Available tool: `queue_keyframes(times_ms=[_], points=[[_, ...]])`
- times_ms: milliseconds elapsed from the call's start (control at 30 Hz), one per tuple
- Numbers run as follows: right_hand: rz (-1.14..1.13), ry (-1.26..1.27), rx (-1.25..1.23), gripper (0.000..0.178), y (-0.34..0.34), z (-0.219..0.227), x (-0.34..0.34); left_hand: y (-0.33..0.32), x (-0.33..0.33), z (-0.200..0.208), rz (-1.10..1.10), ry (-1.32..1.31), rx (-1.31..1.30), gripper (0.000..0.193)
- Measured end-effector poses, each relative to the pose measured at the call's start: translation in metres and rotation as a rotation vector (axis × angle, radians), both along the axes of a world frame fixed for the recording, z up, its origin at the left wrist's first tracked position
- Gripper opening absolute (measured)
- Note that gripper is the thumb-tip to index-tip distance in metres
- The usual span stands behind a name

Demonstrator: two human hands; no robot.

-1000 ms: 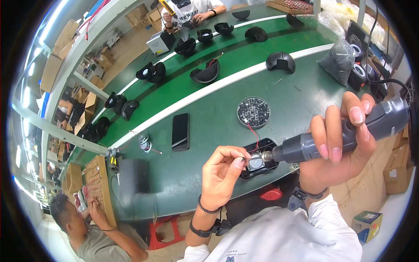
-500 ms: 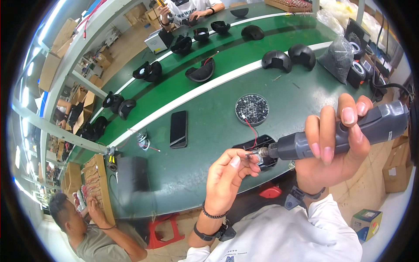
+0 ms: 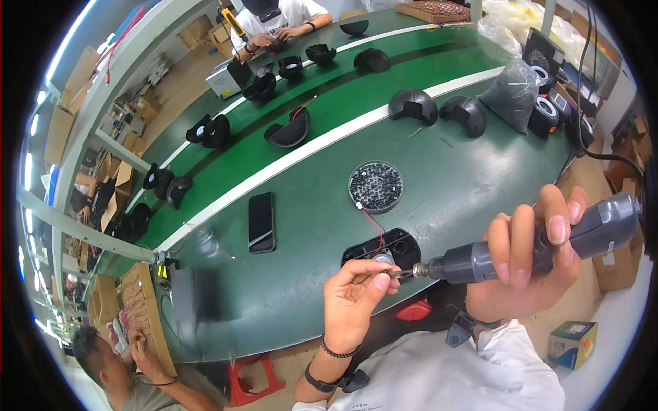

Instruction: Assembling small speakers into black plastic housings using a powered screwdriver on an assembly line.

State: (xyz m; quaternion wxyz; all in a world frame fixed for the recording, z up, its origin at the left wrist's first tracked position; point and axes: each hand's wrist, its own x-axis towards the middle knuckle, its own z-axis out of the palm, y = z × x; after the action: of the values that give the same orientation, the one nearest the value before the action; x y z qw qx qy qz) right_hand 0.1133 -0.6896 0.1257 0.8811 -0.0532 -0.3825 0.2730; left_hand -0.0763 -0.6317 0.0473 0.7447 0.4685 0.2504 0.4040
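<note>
My right hand (image 3: 528, 253) is wrapped round a dark grey electric screwdriver (image 3: 466, 263), held level with its bit pointing left. The fingers of my left hand (image 3: 356, 294) are pinched at the bit's tip, on something too small to make out. Just beyond the fingertips lies a black oval housing (image 3: 404, 248) with a round metallic part inside, partly hidden by my left hand. A red and black wire (image 3: 373, 222) with a white connector runs from it to the rim of a round clear dish (image 3: 375, 186) of small black pieces.
A black phone (image 3: 261, 222) lies to the left. Several curved black shells (image 3: 288, 130) stand along the green belt and beside it. At the far right is a plastic bag (image 3: 510, 94) of dark pieces. Co-workers sit at the far side and lower left; a red stool (image 3: 253, 383) stands below.
The view has shifted, so the table appears lower and farther left. My hands and the screwdriver have moved slightly right and nearer me, uncovering more of the black housing.
</note>
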Motion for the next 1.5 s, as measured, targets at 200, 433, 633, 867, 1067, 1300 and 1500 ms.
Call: queue_keyframes(times_ms=[200, 433, 633, 867, 1067, 1300, 1500], points=[[-0.007, -0.038, 0.021, 0.031, -0.005, -0.003, 0.007, -0.005, 0.007, 0.000, -0.005, -0.039, 0.031, 0.020], [-0.017, -0.003, 0.080, 0.025, 0.001, 0.003, 0.000, -0.006, 0.004, -0.003, -0.007, -0.068, 0.032, 0.019], [-0.022, 0.014, 0.086, 0.024, 0.000, 0.002, -0.002, -0.005, 0.001, -0.011, -0.032, -0.136, 0.013, 0.017], [-0.020, -0.003, 0.084, 0.024, -0.002, 0.003, -0.005, -0.010, 0.003, -0.014, -0.025, -0.158, -0.047, 0.018], [-0.013, -0.038, 0.021, 0.031, -0.006, 0.003, -0.002, -0.011, 0.002, -0.008, 0.007, -0.074, 0.085, 0.018], [0.033, -0.024, 0.058, 0.023, 0.001, 0.002, -0.004, -0.008, -0.003, -0.009, 0.036, -0.019, 0.249, 0.022], [0.108, -0.074, -0.028, 0.029, -0.002, -0.007, 0.005, 0.001, -0.013, -0.010, 0.019, 0.090, 0.238, 0.033]])
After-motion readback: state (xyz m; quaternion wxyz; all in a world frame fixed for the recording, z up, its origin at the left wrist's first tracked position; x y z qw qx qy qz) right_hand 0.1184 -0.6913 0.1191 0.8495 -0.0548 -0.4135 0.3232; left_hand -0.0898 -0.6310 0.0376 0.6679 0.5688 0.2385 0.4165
